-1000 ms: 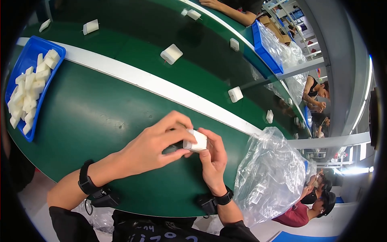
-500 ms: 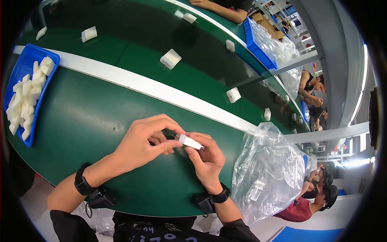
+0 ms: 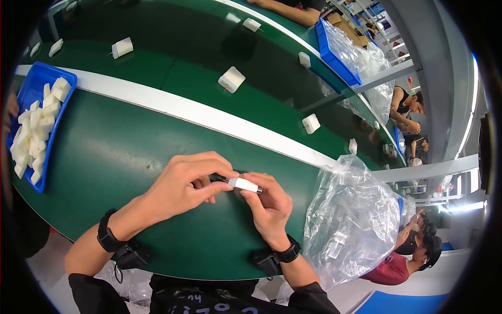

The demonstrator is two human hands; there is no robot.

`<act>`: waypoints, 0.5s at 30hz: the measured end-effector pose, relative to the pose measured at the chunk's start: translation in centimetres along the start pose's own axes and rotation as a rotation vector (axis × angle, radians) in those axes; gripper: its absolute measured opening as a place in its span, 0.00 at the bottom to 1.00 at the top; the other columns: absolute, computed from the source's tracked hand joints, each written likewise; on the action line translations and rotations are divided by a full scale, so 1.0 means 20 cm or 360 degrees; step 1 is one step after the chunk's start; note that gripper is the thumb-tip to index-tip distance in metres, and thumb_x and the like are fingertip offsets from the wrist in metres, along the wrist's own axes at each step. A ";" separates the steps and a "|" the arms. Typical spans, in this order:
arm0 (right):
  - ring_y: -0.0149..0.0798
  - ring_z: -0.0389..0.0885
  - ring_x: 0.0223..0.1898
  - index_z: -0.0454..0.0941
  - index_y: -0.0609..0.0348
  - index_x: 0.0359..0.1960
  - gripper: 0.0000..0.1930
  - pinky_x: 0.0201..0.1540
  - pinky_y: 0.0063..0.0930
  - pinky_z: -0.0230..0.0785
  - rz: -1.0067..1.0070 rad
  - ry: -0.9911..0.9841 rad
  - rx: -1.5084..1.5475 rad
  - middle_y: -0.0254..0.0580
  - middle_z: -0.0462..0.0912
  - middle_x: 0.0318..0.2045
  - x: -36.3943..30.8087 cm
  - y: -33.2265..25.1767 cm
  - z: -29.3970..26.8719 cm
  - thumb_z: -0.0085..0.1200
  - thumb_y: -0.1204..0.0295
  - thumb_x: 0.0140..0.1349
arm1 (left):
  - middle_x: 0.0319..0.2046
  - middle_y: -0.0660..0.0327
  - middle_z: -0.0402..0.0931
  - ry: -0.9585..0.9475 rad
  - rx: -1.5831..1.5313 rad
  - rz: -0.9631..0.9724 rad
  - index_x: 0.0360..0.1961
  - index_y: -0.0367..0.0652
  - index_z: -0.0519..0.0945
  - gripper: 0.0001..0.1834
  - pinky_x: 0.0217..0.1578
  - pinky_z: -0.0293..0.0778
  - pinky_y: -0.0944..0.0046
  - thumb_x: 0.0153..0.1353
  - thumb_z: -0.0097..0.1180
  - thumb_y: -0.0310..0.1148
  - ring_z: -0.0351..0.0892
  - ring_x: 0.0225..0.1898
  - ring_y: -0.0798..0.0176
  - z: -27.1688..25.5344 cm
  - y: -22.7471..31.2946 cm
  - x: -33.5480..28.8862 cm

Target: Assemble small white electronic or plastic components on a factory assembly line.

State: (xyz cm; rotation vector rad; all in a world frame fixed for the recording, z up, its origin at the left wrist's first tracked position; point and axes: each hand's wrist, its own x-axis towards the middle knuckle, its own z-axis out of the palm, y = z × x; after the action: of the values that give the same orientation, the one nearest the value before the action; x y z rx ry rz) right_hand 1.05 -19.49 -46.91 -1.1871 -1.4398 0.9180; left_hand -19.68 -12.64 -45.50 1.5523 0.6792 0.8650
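A small white plastic housing point(image 3: 247, 184) with a light grey collar is held between my two hands above the green table. My left hand point(image 3: 185, 175) pinches the collar end between thumb and fingertips. A small dark piece point(image 3: 217, 178) shows beside those fingers, but its kind cannot be made out. My right hand point(image 3: 269, 201) grips the white body from the other side, thumb below and fingers above. The dark tip of the housing pokes out near the right fingers.
A blue tray point(image 3: 61, 112) of white plastic pieces point(image 3: 36, 131) sits at the left. Beyond a white rail point(image 3: 157, 103), several white housings point(image 3: 231, 79) lie on a green belt. A clear plastic bag point(image 3: 350, 220) is at the right. Other people point(image 3: 405, 261) work farther off.
The housings on the belt have shifted to the right. At the left edge, part of another person's hand now shows by the tray. My hands keep hold of the housing, which has tilted slightly.
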 end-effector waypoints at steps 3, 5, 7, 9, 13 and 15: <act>0.42 0.83 0.46 0.79 0.70 0.48 0.15 0.48 0.31 0.77 -0.0057 -0.0026 -0.0063 0.53 0.83 0.47 0.01 0.01 0.00 0.62 0.85 0.59 | 0.40 0.56 0.82 0.0010 0.0030 -0.0051 0.40 0.34 0.84 0.09 0.24 0.79 0.73 0.58 0.62 0.17 0.84 0.25 0.67 0.00 0.01 -0.01; 0.45 0.84 0.42 0.80 0.69 0.46 0.15 0.45 0.31 0.77 -0.0288 -0.0119 -0.0269 0.52 0.85 0.43 0.02 0.01 0.02 0.63 0.84 0.57 | 0.40 0.56 0.82 -0.0008 0.0061 -0.0037 0.40 0.33 0.83 0.09 0.24 0.79 0.73 0.57 0.62 0.17 0.84 0.25 0.67 -0.02 -0.01 -0.03; 0.46 0.84 0.42 0.80 0.69 0.46 0.14 0.44 0.31 0.77 -0.0308 -0.0109 -0.0328 0.51 0.85 0.42 0.02 -0.01 0.05 0.64 0.83 0.56 | 0.40 0.56 0.82 -0.0012 0.0083 -0.0021 0.39 0.33 0.83 0.08 0.24 0.79 0.73 0.57 0.62 0.16 0.84 0.25 0.67 -0.03 -0.03 -0.05; 0.48 0.84 0.41 0.80 0.68 0.45 0.14 0.43 0.31 0.77 -0.0327 -0.0097 -0.0381 0.51 0.85 0.42 0.01 -0.02 0.06 0.64 0.83 0.56 | 0.39 0.56 0.82 0.0049 0.0190 0.0003 0.38 0.33 0.83 0.07 0.24 0.79 0.73 0.57 0.62 0.16 0.84 0.26 0.67 -0.03 -0.03 -0.06; 0.47 0.84 0.42 0.80 0.68 0.45 0.12 0.44 0.30 0.77 -0.0130 -0.0094 -0.0278 0.51 0.85 0.43 0.00 -0.03 0.06 0.62 0.82 0.59 | 0.39 0.55 0.81 -0.0096 0.0156 0.0004 0.38 0.31 0.82 0.07 0.26 0.80 0.72 0.58 0.62 0.16 0.84 0.28 0.66 -0.05 -0.04 -0.05; 0.40 0.83 0.45 0.77 0.68 0.50 0.14 0.43 0.26 0.77 0.0239 -0.0238 -0.0063 0.48 0.83 0.46 0.03 -0.04 0.01 0.60 0.80 0.63 | 0.39 0.55 0.79 -0.0190 -0.0129 -0.0156 0.47 0.31 0.80 0.16 0.28 0.82 0.70 0.56 0.63 0.15 0.85 0.31 0.65 -0.05 -0.03 -0.02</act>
State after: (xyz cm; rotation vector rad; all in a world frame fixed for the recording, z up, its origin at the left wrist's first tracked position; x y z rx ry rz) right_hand 0.78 -19.14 -46.09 -1.2923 -1.5085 1.1053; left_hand -20.70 -12.21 -46.12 1.4735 0.6212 0.7128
